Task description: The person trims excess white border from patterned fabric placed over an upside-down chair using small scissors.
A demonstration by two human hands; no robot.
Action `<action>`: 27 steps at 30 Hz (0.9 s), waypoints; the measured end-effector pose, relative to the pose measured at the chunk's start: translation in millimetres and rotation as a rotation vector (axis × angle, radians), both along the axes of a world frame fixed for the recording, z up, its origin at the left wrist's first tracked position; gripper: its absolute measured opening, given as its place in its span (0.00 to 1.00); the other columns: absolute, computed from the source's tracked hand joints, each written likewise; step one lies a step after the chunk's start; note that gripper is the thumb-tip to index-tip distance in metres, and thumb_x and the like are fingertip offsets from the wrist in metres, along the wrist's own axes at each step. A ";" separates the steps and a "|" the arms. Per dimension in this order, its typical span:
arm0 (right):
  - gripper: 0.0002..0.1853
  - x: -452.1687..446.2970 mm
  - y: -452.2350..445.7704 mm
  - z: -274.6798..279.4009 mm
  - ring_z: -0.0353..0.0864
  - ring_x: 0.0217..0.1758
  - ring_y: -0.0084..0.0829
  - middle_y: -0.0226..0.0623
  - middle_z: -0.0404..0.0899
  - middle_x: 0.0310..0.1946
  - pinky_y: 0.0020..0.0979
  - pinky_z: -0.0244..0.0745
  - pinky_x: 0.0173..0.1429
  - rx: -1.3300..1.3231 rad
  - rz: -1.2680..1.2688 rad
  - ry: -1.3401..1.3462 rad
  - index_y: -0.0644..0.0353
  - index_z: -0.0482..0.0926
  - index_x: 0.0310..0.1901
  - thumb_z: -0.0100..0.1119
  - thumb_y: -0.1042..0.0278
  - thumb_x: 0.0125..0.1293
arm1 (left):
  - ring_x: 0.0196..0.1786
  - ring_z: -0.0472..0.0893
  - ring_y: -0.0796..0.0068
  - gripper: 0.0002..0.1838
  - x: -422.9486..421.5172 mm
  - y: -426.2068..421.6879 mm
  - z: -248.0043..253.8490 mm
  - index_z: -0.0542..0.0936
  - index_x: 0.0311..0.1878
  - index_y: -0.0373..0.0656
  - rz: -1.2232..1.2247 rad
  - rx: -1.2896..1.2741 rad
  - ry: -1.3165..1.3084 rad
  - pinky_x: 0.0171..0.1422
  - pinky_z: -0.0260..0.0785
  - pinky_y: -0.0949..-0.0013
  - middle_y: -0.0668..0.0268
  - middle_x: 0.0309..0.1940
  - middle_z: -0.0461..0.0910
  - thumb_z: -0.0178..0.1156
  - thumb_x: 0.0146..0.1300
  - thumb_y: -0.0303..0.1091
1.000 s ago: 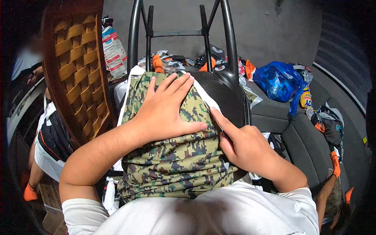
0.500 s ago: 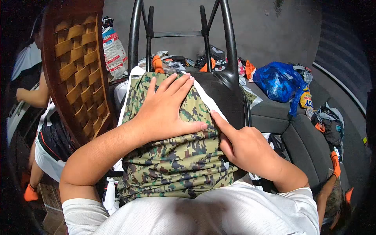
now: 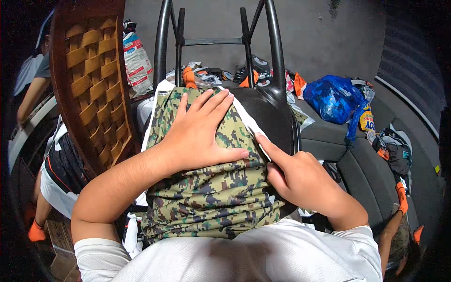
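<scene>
A camouflage cloth [image 3: 221, 188] is laid over the seat of a black chair [image 3: 275, 117]. It is pressed flat by the left hand [image 3: 199, 134], with fingers spread wide. At its white edge, the right hand's [image 3: 300, 176] pointer finger is stretched out and the rest are curled; whether anything is pinched cannot be told. The cloth is best held smooth, and the edge followed slowly. One cloth, one blue plastic bag [image 3: 331, 98] and one woven chair back [image 3: 96, 89] are counted.
</scene>
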State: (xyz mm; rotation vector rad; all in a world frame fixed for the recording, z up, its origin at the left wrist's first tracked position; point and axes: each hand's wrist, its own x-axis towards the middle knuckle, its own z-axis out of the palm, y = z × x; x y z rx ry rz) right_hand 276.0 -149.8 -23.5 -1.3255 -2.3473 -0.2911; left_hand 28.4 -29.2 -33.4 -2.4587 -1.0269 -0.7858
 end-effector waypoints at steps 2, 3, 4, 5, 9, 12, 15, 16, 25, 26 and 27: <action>0.36 0.1 -0.1 1.0 0.82 0.19 0.48 0.52 0.86 0.25 0.43 0.73 0.26 -0.022 -0.005 -0.001 0.62 0.70 0.80 0.60 0.76 0.69 | 0.87 0.60 0.46 0.65 0.0 -0.4 0.2 0.62 0.87 0.40 0.000 0.001 0.007 0.88 0.44 0.26 0.55 0.87 0.62 0.72 0.55 0.73; 0.36 -0.5 2.2 0.1 0.82 0.19 0.48 0.52 0.86 0.25 0.43 0.73 0.26 -0.014 -0.001 0.014 0.61 0.70 0.80 0.60 0.76 0.69 | 0.87 0.60 0.46 0.65 0.4 -0.9 -0.1 0.62 0.87 0.40 -0.004 0.000 0.009 0.88 0.44 0.26 0.55 0.87 0.61 0.72 0.55 0.73; 0.36 -1.6 5.3 -1.0 0.82 0.19 0.48 0.52 0.86 0.25 0.43 0.73 0.26 -0.005 0.004 0.030 0.61 0.70 0.80 0.60 0.76 0.69 | 0.87 0.60 0.46 0.65 0.5 -1.4 -0.5 0.62 0.87 0.39 -0.007 0.000 0.011 0.88 0.44 0.26 0.55 0.87 0.61 0.72 0.55 0.73; 0.36 -3.0 8.6 -2.0 0.82 0.19 0.48 0.52 0.86 0.25 0.43 0.73 0.26 0.004 0.010 0.045 0.61 0.70 0.80 0.61 0.76 0.69 | 0.87 0.60 0.46 0.65 0.1 -2.0 -0.6 0.61 0.87 0.39 -0.009 0.000 0.012 0.88 0.44 0.26 0.55 0.87 0.61 0.72 0.55 0.73; 0.35 -4.7 14.0 -6.6 0.82 0.19 0.49 0.53 0.86 0.25 0.43 0.73 0.27 0.045 0.014 0.043 0.61 0.71 0.79 0.61 0.76 0.69 | 0.87 0.60 0.45 0.65 -0.6 -1.5 -0.4 0.61 0.86 0.39 -0.009 0.014 0.011 0.88 0.44 0.26 0.55 0.87 0.61 0.72 0.55 0.74; 0.35 -4.4 14.3 -8.5 0.82 0.19 0.49 0.53 0.85 0.25 0.43 0.73 0.27 0.072 0.010 0.023 0.60 0.71 0.79 0.61 0.75 0.69 | 0.87 0.60 0.45 0.65 -0.1 -0.4 -1.9 0.61 0.86 0.39 -0.010 0.024 0.007 0.88 0.44 0.26 0.54 0.87 0.61 0.72 0.55 0.74; 0.36 -4.1 14.2 -9.1 0.82 0.19 0.47 0.52 0.86 0.26 0.43 0.74 0.27 0.076 0.000 0.016 0.59 0.71 0.80 0.61 0.75 0.70 | 0.87 0.60 0.45 0.65 -0.3 0.0 -1.8 0.61 0.86 0.39 -0.015 0.013 0.004 0.88 0.44 0.26 0.54 0.87 0.61 0.72 0.56 0.74; 0.36 -4.2 14.5 -8.9 0.82 0.19 0.47 0.51 0.86 0.26 0.43 0.74 0.27 0.079 -0.004 0.015 0.58 0.71 0.81 0.60 0.75 0.70 | 0.87 0.60 0.45 0.65 -0.6 -0.2 -1.1 0.62 0.86 0.39 -0.017 0.011 0.004 0.88 0.44 0.26 0.54 0.87 0.61 0.71 0.56 0.74; 0.31 29.6 29.8 2.2 0.69 0.20 0.23 0.34 0.91 0.34 0.28 0.66 0.27 0.048 0.345 0.646 0.54 0.76 0.79 0.57 0.77 0.75 | 0.82 0.69 0.45 0.55 -14.6 27.2 8.2 0.69 0.83 0.38 -0.190 0.008 -0.073 0.85 0.56 0.40 0.51 0.82 0.70 0.74 0.60 0.63; 0.30 36.1 35.4 7.5 0.69 0.21 0.22 0.32 0.90 0.35 0.27 0.67 0.28 0.083 0.390 0.681 0.54 0.77 0.78 0.56 0.77 0.75 | 0.79 0.72 0.46 0.50 -16.0 26.8 13.2 0.70 0.82 0.37 -0.235 0.006 -0.108 0.83 0.60 0.47 0.50 0.81 0.71 0.73 0.62 0.55; 0.28 39.3 43.5 11.2 0.69 0.22 0.21 0.31 0.90 0.35 0.26 0.66 0.29 0.163 0.443 0.719 0.54 0.78 0.77 0.55 0.77 0.77 | 0.79 0.73 0.46 0.46 -16.7 25.4 21.1 0.70 0.82 0.39 -0.221 0.017 -0.131 0.83 0.61 0.49 0.50 0.80 0.72 0.71 0.63 0.49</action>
